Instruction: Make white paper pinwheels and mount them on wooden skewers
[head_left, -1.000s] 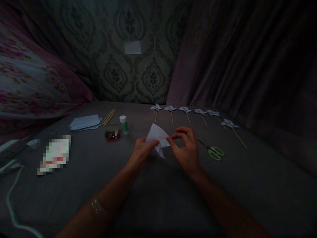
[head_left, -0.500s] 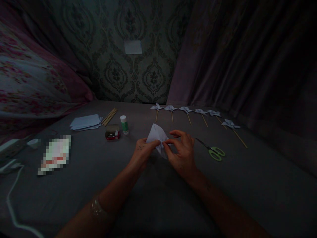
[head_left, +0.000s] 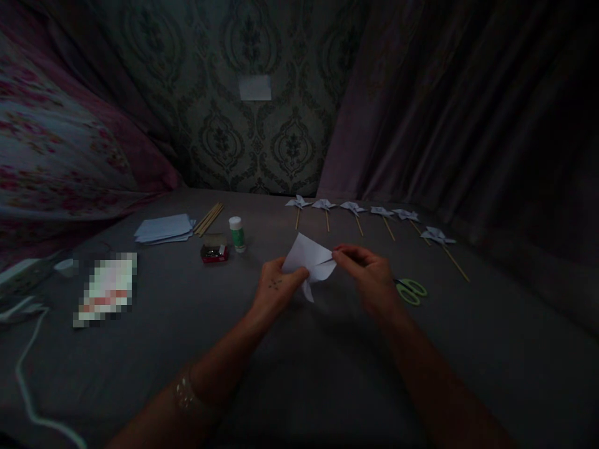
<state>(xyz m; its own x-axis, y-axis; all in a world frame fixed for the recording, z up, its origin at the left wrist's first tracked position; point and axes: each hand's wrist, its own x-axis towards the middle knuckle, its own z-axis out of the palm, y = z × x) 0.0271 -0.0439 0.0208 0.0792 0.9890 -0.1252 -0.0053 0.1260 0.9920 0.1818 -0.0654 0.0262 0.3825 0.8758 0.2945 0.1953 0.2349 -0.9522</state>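
A white paper pinwheel point(head_left: 307, 252), partly folded and with slit blades, is held up above the grey cloth between both hands. My left hand point(head_left: 279, 280) grips it from the left, thumb pressed near its centre. One blade hangs curled below that thumb. At the right, my right hand point(head_left: 367, 271) pinches a corner of the paper between thumb and fingers. Just beyond the right wrist lie scissors point(head_left: 412, 292) with green handles; their blades are mostly hidden behind the hand.
Several finished pinwheels on sticks point(head_left: 358, 218) lie in a row at the back right. To the left are a glue stick point(head_left: 237, 236), a small red box of metal pieces point(head_left: 214, 253), loose sticks point(head_left: 208, 219), a paper stack point(head_left: 163, 229) and a white cable point(head_left: 23, 386).
My right hand has moved from the paper's centre out to the right and now pinches a corner. The paper has opened out and turned. My left thumb stays near its middle.
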